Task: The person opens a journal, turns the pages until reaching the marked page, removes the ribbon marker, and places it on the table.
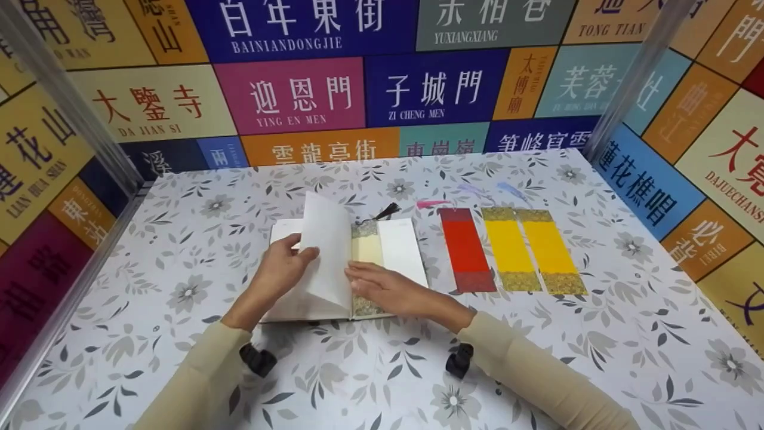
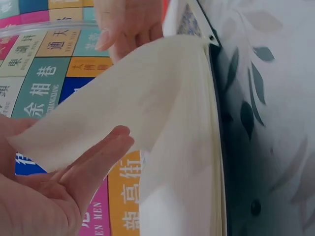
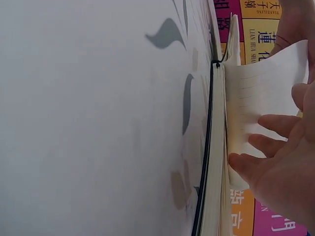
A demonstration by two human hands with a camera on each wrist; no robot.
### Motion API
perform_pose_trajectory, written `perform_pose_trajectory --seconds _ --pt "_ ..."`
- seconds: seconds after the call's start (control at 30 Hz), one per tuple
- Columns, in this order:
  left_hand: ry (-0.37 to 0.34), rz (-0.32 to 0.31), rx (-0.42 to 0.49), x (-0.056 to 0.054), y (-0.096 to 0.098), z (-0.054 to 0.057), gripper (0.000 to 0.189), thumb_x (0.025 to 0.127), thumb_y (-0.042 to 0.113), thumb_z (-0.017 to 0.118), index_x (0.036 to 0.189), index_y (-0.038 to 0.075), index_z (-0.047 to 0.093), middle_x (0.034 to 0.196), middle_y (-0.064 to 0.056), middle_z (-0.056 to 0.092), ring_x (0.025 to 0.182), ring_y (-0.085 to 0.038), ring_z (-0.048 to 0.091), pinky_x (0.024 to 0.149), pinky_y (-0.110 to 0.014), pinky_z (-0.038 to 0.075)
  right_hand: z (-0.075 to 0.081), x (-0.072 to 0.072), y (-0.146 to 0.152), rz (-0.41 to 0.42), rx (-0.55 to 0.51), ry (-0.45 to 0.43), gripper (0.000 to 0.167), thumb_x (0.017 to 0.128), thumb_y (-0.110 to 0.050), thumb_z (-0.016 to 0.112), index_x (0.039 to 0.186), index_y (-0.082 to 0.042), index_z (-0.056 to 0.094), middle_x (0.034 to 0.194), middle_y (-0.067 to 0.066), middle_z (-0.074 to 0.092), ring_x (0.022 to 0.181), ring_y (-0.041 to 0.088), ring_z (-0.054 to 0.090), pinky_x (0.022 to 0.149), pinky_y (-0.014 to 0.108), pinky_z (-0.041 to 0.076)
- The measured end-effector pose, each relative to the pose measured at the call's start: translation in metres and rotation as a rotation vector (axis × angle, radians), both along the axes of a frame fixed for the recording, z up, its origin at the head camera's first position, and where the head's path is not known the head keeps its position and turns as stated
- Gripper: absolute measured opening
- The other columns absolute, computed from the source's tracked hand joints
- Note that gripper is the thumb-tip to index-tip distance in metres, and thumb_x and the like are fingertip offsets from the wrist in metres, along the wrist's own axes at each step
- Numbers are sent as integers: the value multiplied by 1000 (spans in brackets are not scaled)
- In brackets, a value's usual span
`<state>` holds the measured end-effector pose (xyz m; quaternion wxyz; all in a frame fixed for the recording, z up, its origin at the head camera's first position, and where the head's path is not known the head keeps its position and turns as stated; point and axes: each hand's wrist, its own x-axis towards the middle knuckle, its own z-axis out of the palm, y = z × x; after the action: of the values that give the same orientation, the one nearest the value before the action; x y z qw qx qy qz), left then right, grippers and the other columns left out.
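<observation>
A notebook [image 1: 406, 245] with lined pages lies open on the table. My left hand [image 1: 277, 272] pinches the edge of a raised page [image 1: 326, 257], which bends up from the left half; in the left wrist view the page [image 2: 133, 93] curves up out of the left hand [image 2: 64, 191]. On the right half lies a pale yellow bookmark [image 1: 366, 248] with patterned ends and a black tassel [image 1: 388, 210]. My right hand [image 1: 388, 289] extends over this bookmark, partly covering it, with its fingertips at the gutter. The right wrist view shows those fingers [image 3: 275, 147] spread beside the page.
To the right of the notebook lie a red bookmark [image 1: 467, 251] and two yellow bookmarks [image 1: 507, 248], with pink and bluish tassels at their far ends. They rest on a flower-patterned tabletop [image 1: 197, 358]. Panels printed with large characters [image 1: 292, 95] stand behind and at both sides.
</observation>
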<state>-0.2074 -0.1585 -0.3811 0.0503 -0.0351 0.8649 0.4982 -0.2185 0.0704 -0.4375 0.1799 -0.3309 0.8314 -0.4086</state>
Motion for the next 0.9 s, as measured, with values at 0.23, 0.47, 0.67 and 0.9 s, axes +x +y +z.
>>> perform_pose_trajectory --seconds 0.23,0.47,0.67,0.9 --pt "179 56 -286 6 -1 -12 70 91 9 64 152 -5 33 135 -36 57 125 -45 59 103 -55 50 5 -4 0 12 51 46 50 101 -23 58 147 -3 50 162 12 36 152 31 31 124 49 29" --pt "255 57 -381 9 -5 -23 64 89 1 63 147 -6 39 133 -33 59 124 -46 57 104 -55 47 8 -3 -1 56 147 80 49 101 -23 56 147 -6 51 163 9 36 151 30 35 122 47 33" --pt "197 88 -446 8 -13 -29 63 88 -1 59 147 -5 38 125 -35 61 116 -48 60 96 -58 50 6 -4 1 12 73 98 40 100 -17 58 137 -2 60 153 14 49 145 32 43 120 47 36" --pt "35 53 -530 7 -24 -33 81 89 0 61 157 -1 15 121 -37 62 110 -51 62 98 -60 49 3 -7 1 -202 -40 185 21 94 -6 62 111 -2 74 116 15 70 111 32 65 95 41 55"
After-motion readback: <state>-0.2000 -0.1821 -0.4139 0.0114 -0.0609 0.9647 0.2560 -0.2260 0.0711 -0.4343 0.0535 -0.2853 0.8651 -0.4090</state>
